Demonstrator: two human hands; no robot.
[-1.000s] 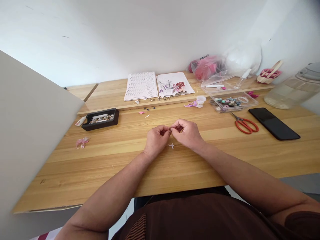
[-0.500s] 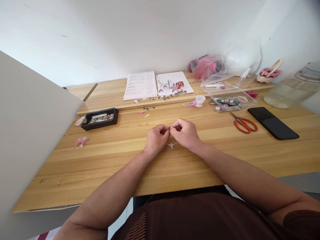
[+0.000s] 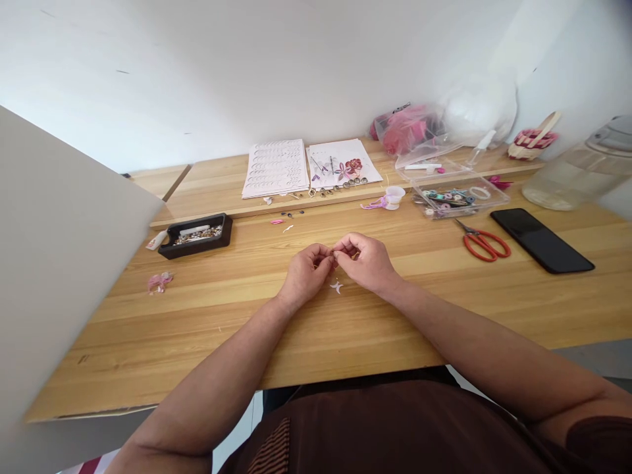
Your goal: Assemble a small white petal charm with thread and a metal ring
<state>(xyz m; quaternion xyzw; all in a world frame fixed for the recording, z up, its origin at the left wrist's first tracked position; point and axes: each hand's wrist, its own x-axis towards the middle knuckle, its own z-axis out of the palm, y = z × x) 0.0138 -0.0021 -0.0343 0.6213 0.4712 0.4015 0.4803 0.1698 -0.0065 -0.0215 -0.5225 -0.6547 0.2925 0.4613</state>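
My left hand and my right hand meet fingertip to fingertip above the wooden table. Both are closed in a pinch. What they pinch is too small to name; a hint of something thin and pale shows between the fingers. A small white curved piece lies on the wood just below the fingertips. Beyond my hands lie a small white strip and a pink piece.
Red-handled scissors and a black phone lie at the right. A clear bead box stands behind them, near a glass jar. At the left are a black tray and a pink bundle. Papers lie at the back.
My fingers have shifted slightly, with a wider gap showing between them and a thin pale thing now visible there. The view has moved a little.
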